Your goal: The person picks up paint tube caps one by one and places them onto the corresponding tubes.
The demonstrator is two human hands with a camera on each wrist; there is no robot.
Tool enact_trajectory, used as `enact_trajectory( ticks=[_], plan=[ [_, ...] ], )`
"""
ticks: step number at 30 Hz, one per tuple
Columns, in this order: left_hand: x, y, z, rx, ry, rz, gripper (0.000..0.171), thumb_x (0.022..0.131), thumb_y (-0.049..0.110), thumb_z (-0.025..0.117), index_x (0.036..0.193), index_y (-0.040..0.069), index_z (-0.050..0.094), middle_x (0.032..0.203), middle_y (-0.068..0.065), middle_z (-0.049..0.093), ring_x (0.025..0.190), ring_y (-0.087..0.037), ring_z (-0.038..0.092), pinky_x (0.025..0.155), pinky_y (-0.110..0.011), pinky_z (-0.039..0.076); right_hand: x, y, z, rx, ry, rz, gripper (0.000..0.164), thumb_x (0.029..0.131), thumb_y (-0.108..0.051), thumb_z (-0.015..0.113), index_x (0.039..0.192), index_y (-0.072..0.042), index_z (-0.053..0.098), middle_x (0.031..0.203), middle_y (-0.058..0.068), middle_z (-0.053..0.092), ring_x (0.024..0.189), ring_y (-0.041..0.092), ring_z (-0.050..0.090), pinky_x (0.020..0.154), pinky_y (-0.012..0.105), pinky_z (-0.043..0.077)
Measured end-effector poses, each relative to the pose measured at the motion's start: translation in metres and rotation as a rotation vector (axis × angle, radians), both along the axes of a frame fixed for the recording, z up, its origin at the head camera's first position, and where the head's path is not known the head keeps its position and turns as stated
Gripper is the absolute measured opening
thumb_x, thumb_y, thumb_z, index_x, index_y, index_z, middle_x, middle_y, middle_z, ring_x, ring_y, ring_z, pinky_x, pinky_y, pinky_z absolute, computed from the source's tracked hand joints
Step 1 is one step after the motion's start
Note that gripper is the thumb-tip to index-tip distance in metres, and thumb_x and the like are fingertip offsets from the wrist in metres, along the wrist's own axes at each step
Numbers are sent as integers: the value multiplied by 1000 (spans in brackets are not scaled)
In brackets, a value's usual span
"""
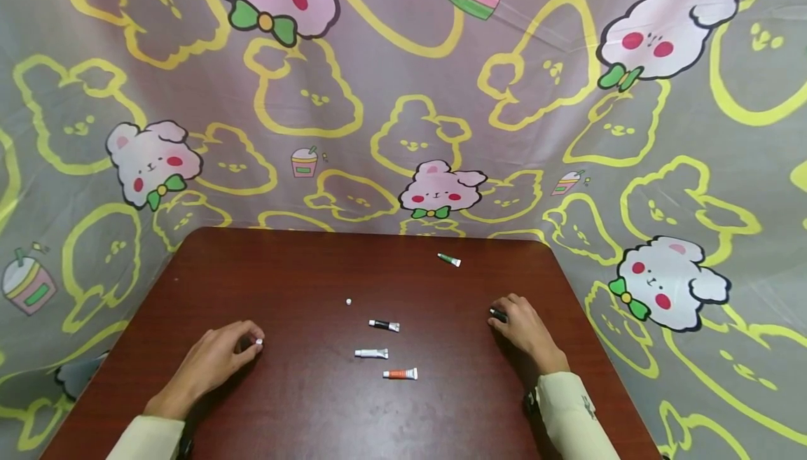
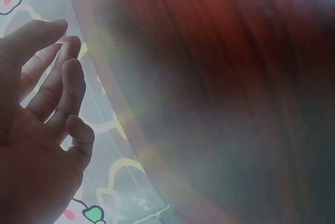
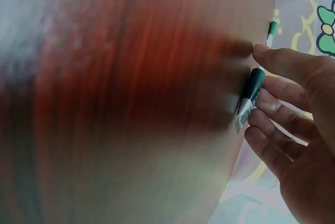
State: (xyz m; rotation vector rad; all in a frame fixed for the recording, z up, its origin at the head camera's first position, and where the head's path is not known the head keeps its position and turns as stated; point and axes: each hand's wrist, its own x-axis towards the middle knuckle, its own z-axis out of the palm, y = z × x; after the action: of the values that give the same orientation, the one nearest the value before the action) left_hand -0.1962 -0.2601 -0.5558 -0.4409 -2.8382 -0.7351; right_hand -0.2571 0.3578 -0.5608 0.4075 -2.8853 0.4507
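An orange tube [image 1: 401, 374] bears print too small to read, right of the left hand [image 1: 211, 360], whose curved fingers pinch a white cap [image 1: 259, 342]. Farther, the right hand [image 1: 526, 328] is loosely bent, a dark tube [image 3: 251, 96] between parted thumb and fingers.

Glossy reddish-brown table [image 1: 265, 271] before grey cloth [image 1: 391, 71] with cartoon rabbits [image 1: 671, 285] and yellow outlines [image 1: 309, 131]

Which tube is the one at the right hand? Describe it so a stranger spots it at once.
On the brown table, go to the person's right hand. At its fingers is a dark green tube with a silvery, flattened end. It alone is at a hand; the orange tube, white tube, black tube and brighter green tube lie away from both.
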Motion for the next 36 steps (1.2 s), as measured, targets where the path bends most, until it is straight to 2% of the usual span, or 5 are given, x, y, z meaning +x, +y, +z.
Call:
enact_trajectory(
  ticks=[15,21,32,36],
  plan=[
    [1,0,3,11,57,-18,17,93,19,87,99,28,73,92,18,72,72,7,56,63,-28,47,3,7,-1,7,0,-10,24,89,-15,88,106,-1,77,98,11,70,93,35,67,88,55,57],
    [2,2,5,0,85,-15,16,94,20,87,100,28,74,94,19,72,75,7,56,71,-34,46,4,8,0,8,10,-9,17,89,-12,88,99,-4,77,94,8,69,91,33,67,84,54,57],
    [3,4,7,-3,64,6,11,97,24,84,104,28,76,99,15,73,80,-6,64,80,-41,45,5,8,2,-6,-9,-26,10,90,-4,85,97,-5,77,91,7,68,92,33,67,83,54,56],
    [4,5,8,1,68,8,10,98,24,83,105,27,77,101,14,74,80,-8,64,80,-41,45,5,8,2,-1,6,-18,10,89,-4,84,96,-5,76,92,8,68,92,34,66,83,55,56]
  ],
)
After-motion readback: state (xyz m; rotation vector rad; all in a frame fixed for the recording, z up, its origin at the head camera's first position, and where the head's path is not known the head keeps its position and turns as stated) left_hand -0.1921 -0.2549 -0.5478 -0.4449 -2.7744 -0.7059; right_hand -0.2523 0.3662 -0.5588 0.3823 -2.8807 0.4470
